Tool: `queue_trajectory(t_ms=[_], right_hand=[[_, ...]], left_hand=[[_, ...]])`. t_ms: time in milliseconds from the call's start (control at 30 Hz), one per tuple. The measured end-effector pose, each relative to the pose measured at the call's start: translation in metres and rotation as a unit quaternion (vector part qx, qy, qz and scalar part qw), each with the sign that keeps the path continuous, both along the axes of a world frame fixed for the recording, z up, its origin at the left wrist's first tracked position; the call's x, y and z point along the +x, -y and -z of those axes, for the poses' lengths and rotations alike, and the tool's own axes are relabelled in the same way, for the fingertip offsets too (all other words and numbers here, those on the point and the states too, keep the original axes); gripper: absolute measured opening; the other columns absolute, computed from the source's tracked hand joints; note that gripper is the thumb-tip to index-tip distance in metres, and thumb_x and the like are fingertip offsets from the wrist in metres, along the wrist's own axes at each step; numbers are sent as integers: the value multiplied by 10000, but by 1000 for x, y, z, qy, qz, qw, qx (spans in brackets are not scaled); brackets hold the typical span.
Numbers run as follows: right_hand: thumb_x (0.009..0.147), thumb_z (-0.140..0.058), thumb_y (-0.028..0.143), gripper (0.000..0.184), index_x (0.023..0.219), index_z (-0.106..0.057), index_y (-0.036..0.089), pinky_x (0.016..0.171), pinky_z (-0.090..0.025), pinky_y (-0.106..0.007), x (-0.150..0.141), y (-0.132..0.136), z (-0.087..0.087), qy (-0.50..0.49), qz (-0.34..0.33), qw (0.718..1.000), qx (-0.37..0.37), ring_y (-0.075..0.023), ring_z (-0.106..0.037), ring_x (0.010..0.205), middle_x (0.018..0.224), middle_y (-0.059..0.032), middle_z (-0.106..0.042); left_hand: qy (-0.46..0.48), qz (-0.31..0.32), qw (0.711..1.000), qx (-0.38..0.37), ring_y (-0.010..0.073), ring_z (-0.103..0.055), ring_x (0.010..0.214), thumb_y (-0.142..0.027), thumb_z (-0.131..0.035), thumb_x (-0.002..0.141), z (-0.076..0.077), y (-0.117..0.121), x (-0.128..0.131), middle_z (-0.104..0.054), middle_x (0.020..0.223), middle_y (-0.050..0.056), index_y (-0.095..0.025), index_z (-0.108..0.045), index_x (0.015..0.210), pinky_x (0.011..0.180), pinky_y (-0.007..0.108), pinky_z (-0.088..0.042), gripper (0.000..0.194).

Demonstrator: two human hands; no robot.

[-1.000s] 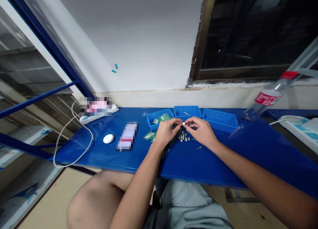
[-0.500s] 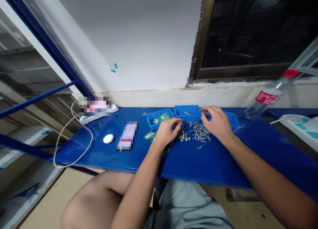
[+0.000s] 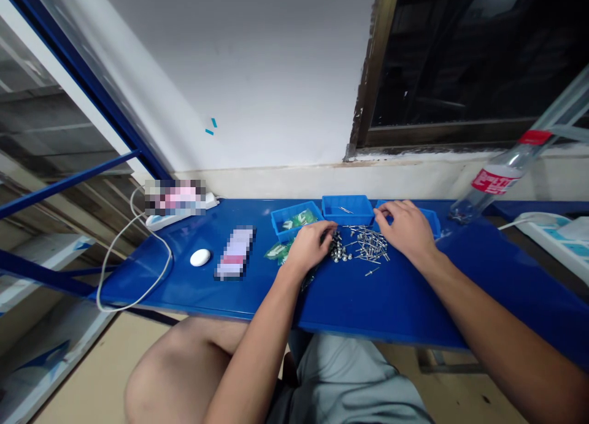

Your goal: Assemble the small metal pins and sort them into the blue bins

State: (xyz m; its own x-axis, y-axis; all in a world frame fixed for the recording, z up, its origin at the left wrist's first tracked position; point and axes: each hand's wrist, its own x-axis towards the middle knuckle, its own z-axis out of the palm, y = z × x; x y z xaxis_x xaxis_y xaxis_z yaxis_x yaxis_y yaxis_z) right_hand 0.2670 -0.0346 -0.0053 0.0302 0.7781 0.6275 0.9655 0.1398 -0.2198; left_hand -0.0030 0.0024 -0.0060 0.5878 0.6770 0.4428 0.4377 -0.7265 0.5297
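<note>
Right blue bin (image 3: 432,219), partly hidden by right hand (image 3: 407,231); flat object (image 3: 235,253) on desk (image 3: 368,307), pixelated; window (image 3: 460,62), cut off by top and right edges.

2 hands are hovering around a pile of metal pins (image 3: 372,246).
From the pile, the left hand (image 3: 311,246) is curling at 9 o'clock beside round metal pieces (image 3: 339,252); the right hand (image 3: 407,231) is reaching over a blue tray (image 3: 431,220) at 2 o'clock; another tray (image 3: 347,216) is sitting at 11 o'clock.
</note>
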Motion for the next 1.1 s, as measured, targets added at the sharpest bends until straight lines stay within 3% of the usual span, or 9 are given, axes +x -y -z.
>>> queue_trajectory(t_ms=[100,233,333,467,700,900,1033,1100], right_hand=[[1023,-545,314,223,1043,-749,226,949,-518,-505,-14,2,2,-20,-103,994,43,-331,-641,1030,1000,-120,-758],[1034,-520,242,267,1182,-742,259,982,-553,-518,-41,0,14,-36,-280,958,-42,-303,-663,1074,1123,-94,-766],[1013,-540,211,311,1246,-738,270,1054,-543,-550,-52,-8,22,-45,-321,943,-78,-311,-650,1199,1238,-96,-754],[953,-615,181,268,1139,-785,271,1037,-567,-544,-52,-17,26,-54,-335,936,-93,-307,-685,1142,1141,-86,-790],[947,-628,192,215,1038,-806,274,1004,-566,-531,-46,-18,25,-57,-280,955,-79,-301,-713,1036,1070,-64,-805],[962,-632,253,154,998,-782,262,858,-612,-437,-50,-6,16,-171,-244,954,-42,-249,-728,878,1049,-58,-789],[932,-706,352,124,967,-742,238,856,-643,-408,-56,-2,16,-322,-258,910,-43,-226,-722,906,1052,-69,-726],[914,-736,375,151,957,-726,230,896,-646,-399,-59,-3,18,-383,-290,876,-53,-224,-723,966,1046,-62,-688]], left_hand=[[17,-17,1000,15,250,-729,1145,-121,-527,992,0,-1,0,-774,1240,80,-204,-709,1250,1022,395,-573,326],[49,-24,998,23,241,-731,1128,-111,-511,997,-1,-1,0,-777,1221,86,-193,-703,1241,1030,396,-569,321],[62,-26,998,19,235,-738,1102,-108,-522,989,-1,-1,0,-777,1215,91,-188,-699,1239,1024,392,-574,317],[60,-26,998,14,234,-741,1099,-107,-524,985,-2,-1,0,-778,1208,93,-190,-694,1248,1023,388,-577,325],[52,-20,998,19,241,-731,1132,-142,-508,1015,-2,0,0,-779,1211,86,-202,-699,1256,1034,398,-574,313],[61,-1,998,-8,232,-752,1082,-173,-614,976,0,-1,0,-777,1234,84,-202,-684,1310,1010,398,-599,343],[73,26,996,-51,217,-770,1061,-183,-687,940,2,-2,0,-774,1264,83,-209,-574,1475,962,365,-621,547],[73,39,995,-55,216,-771,1074,-191,-671,960,1,-1,0,-783,1249,75,-217,-594,1459,973,355,-615,506]])
